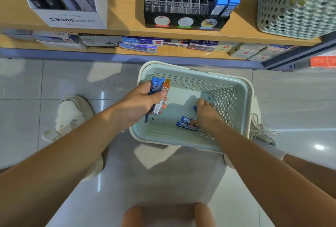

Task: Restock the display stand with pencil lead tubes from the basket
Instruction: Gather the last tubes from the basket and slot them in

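Note:
A pale perforated basket [241, 88] sits on the floor in front of the shelf. My left hand [140, 104] hovers over its left side and grips a bunch of pencil lead tubes [160, 95], several blue-capped and one orange-capped. My right hand [205, 115] reaches down to the basket floor, fingers curled on blue lead tubes [185, 124] lying there; another blue tube pokes out by its thumb. The black display stand [185, 21] stands on the shelf above, with dark tubes on its left, clear bare slots in the middle and blue-capped tubes [225, 1] on its right.
A white MONO graph box [72, 19] stands left of the stand. A second perforated basket [294, 8] sits at the shelf's right. Boxed stationery lines the lower shelf [141, 43]. My shoes [72, 115] flank the floor basket on grey tiles.

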